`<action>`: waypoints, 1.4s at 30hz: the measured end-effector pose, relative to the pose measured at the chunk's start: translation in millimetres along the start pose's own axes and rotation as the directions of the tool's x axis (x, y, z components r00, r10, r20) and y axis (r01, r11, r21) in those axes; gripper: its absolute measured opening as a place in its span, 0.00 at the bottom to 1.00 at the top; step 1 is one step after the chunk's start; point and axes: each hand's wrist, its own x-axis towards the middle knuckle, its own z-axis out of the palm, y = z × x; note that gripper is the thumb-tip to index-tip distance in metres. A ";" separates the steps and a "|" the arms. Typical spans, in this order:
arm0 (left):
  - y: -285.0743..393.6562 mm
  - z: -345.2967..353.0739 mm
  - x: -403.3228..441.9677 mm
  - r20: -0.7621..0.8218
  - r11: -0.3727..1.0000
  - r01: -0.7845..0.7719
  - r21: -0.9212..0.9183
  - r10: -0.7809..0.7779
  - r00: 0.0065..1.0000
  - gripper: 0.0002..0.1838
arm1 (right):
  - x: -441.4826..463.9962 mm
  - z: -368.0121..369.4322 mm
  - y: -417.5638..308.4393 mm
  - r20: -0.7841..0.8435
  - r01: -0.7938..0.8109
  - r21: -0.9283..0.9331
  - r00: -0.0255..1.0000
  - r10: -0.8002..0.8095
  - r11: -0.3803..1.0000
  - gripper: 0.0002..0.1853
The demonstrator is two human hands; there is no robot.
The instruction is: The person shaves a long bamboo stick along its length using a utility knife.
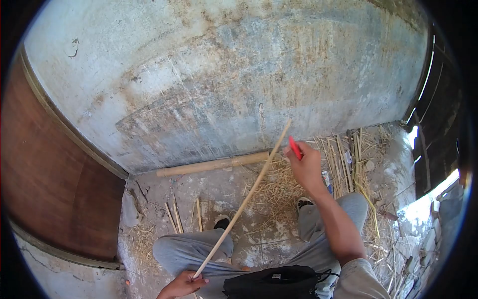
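A long, thin bamboo strip (242,205) slants up and away across my lap. Its near end is pinched in my left hand (183,286), low in the view by my left knee. Up near the strip's far end, my right hand (304,166) is closed around a small red tool (296,148). Only the red part shows, so its exact kind and any blade are hidden. I cannot tell whether this tool touches the strip. A black bag (279,284) rests at my waist.
A thick bamboo pole (214,165) lies along the foot of the stained wall (239,84). Shavings (279,192) cover the floor between my feet. Several bamboo strips (343,164) lie to the right, others (175,217) near my left foot. A brown door panel (59,184) is at left.
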 end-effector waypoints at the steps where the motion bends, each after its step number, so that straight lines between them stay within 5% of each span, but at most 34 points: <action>1: -6.0 -1.9 1.2 0.000 1.000 -0.001 0.001 0.001 1.000 0.18 | 3.2 -5.7 1.3 -0.001 0.001 0.001 1.000 -0.001 1.000 0.11; 3: -20.2 -7.2 3.3 0.031 0.990 0.029 -0.136 -0.025 0.999 0.19 | 7.0 -15.0 5.8 -0.155 -0.006 -0.081 0.988 -0.007 0.997 0.11; 6: -26.0 -9.0 0.1 0.023 0.996 -0.073 -0.053 0.074 0.997 0.20 | 8.6 -17.9 17.5 -0.276 0.150 -0.097 0.946 -0.171 0.984 0.12; 10: -18.5 -7.4 -5.0 -0.034 0.993 0.086 -0.084 -0.090 0.995 0.19 | 10.0 -14.3 24.6 -0.225 0.247 -0.119 0.937 -0.268 0.962 0.13; 12: -15.0 -8.6 -7.4 -0.040 0.990 0.126 -0.059 -0.128 0.991 0.17 | 7.3 -17.4 16.3 0.029 -0.056 -0.179 0.998 0.062 0.982 0.14; 13: -22.9 -12.0 -6.6 -0.041 0.990 0.127 -0.056 -0.130 0.991 0.17 | 8.2 -12.2 22.8 0.028 -0.058 -0.176 0.998 0.064 0.983 0.14; 15: -50.0 -20.5 -4.7 0.027 0.984 0.139 -0.115 -0.137 0.990 0.14 | 11.1 1.7 41.2 0.137 -0.061 0.271 0.990 0.024 0.961 0.15; 16: -52.5 -21.3 -8.3 0.027 0.984 0.139 -0.113 -0.136 0.990 0.14 | 8.7 -2.7 26.5 0.136 -0.061 0.272 0.990 0.024 0.960 0.15; 18: -53.9 -20.5 -17.3 0.207 0.955 0.142 -0.259 -0.089 0.974 0.12 | 1.8 -8.7 -4.8 0.386 -0.468 0.527 0.876 0.290 0.710 0.16; 21: -47.6 -13.3 -25.6 0.287 0.897 0.253 -0.362 -0.151 0.946 0.11 | -5.1 -1.4 -14.6 0.401 -0.446 0.685 0.891 0.213 0.577 0.17; 26: -59.4 -14.6 -16.1 0.422 0.896 0.231 -0.379 -0.055 0.905 0.13 | -7.1 10.2 -6.1 0.347 -0.378 0.627 0.918 0.189 0.681 0.14; 29: -32.7 0.8 -17.0 0.319 0.946 0.128 -0.297 -0.028 0.947 0.13 | -4.9 11.2 -4.8 0.335 -0.370 0.588 0.921 0.200 0.719 0.12; 32: -11.2 13.9 -18.1 0.188 0.887 0.145 -0.438 -0.068 0.980 0.12 | -2.9 12.9 -4.9 0.314 -0.371 0.598 0.924 0.219 0.710 0.11; 34: -15.9 15.3 -15.0 0.153 0.914 -0.007 -0.406 0.075 0.985 0.13 | -2.9 13.8 -5.7 0.299 -0.365 0.613 0.928 0.221 0.701 0.11; 42: -41.2 -6.7 -21.9 0.270 0.787 0.156 -0.597 0.014 0.963 0.19 | -5.8 9.0 -15.1 0.335 -0.392 0.728 0.919 0.207 0.562 0.17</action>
